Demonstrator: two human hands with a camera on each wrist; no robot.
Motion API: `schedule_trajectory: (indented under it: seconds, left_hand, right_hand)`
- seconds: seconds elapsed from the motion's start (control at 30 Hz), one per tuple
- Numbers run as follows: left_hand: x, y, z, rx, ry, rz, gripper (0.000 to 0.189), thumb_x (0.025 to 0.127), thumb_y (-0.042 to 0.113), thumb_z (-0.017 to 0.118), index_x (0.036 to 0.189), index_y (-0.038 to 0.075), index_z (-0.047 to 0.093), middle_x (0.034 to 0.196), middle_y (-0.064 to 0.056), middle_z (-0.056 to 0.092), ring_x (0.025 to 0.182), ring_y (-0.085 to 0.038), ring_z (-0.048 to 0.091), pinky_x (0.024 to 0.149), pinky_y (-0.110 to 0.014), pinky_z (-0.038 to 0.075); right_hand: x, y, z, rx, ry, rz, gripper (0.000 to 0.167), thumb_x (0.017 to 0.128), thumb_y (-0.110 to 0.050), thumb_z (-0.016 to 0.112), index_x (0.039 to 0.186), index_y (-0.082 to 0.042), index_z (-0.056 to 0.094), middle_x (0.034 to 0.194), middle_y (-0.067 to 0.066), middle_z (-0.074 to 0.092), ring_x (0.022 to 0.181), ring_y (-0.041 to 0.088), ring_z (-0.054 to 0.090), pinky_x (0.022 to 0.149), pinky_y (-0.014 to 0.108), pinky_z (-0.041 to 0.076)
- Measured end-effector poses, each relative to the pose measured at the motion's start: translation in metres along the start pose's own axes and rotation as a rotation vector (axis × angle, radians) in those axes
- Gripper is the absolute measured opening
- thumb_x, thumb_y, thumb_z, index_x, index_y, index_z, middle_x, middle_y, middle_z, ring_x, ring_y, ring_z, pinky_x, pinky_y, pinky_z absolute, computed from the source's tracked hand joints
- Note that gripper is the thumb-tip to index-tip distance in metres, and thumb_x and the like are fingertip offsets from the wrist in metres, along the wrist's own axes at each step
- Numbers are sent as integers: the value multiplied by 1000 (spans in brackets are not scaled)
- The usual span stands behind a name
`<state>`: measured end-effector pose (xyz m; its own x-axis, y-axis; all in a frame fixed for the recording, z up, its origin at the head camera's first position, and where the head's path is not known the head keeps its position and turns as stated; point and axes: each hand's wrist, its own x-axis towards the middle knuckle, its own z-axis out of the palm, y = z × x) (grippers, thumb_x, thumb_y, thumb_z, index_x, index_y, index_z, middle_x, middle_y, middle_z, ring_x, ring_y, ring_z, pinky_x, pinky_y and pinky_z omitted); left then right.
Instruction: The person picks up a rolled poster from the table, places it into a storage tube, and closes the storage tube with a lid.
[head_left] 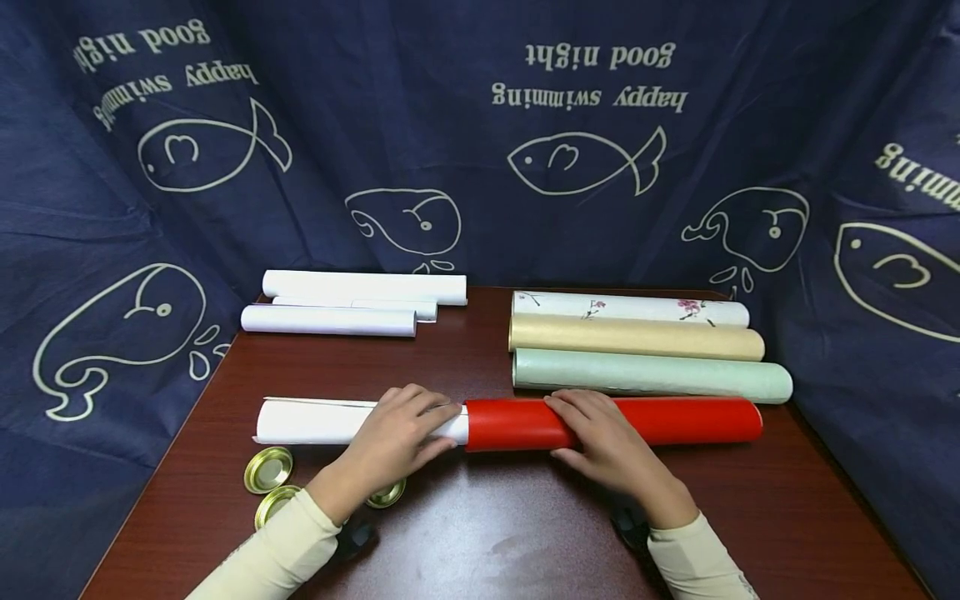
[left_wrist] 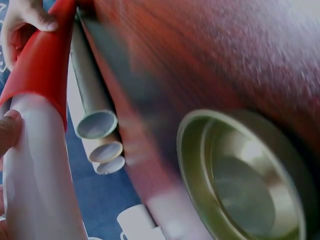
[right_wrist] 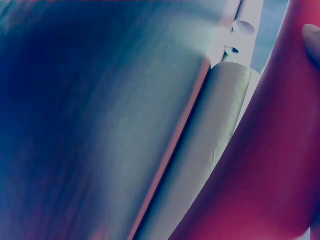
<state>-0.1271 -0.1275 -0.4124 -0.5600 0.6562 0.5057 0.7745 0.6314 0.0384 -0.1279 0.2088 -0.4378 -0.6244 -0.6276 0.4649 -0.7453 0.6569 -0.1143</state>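
Observation:
A white paper roll (head_left: 315, 421) lies crosswise before me, and its right end runs into the mouth of a red paper roll (head_left: 690, 421). My left hand (head_left: 401, 433) grips the white roll close to that joint, thumb on the near side and fingers over the top. On the red roll, right of the joint, my right hand (head_left: 600, 433) holds with its fingers curled over the top. In the left wrist view the red edge (left_wrist: 35, 97) wraps round the white paper, and the right thumb (left_wrist: 42, 20) presses on the red roll.
Several white rolls (head_left: 330, 321) lie at the back left. At the back right are a floral roll (head_left: 630, 307), a beige roll (head_left: 637, 336) and a green roll (head_left: 652, 372). Gold metal lids (head_left: 268, 469) sit around the left forearm. A dark blue curtain (head_left: 480, 225) encloses the brown table.

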Motion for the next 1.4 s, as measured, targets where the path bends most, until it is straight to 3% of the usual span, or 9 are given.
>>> schedule_trajectory:
  seconds: [0.47,0.7,0.97,1.4]
  left_hand:
    - [5,11,4,-5,-4,-34,43,83,37,81,114,9,72,109,-3,69,99,-20,60,81,-39,49]
    - [2,11,1,-41,-9,-50,44,82,35,82,116,10,71,114,-3,68,106,-22,59,89,-44,48]
    - [-9,5,-21,-22,-27,-48,54,76,36,86,121,11,70,120,-7,66,113,-27,57,99,-48,43]
    - [-44,-18,-58,38,-71,-190,68,71,40,89,127,9,67,125,-12,62,117,-33,55,103,-62,36]
  right_hand:
    - [1,-4,1,-6,-14,8,71,72,-25,88,133,-2,58,126,15,61,117,35,56,102,53,41]
    - [1,-3,3,-3,-20,21,73,71,-25,89,133,-2,58,126,15,61,117,35,55,102,54,41]
    - [1,-3,3,1,-36,37,72,71,-26,89,133,-3,58,126,14,61,117,34,55,102,54,41]
    - [0,-2,4,2,-24,53,73,70,-26,90,132,-3,59,126,14,61,117,34,56,102,53,41]
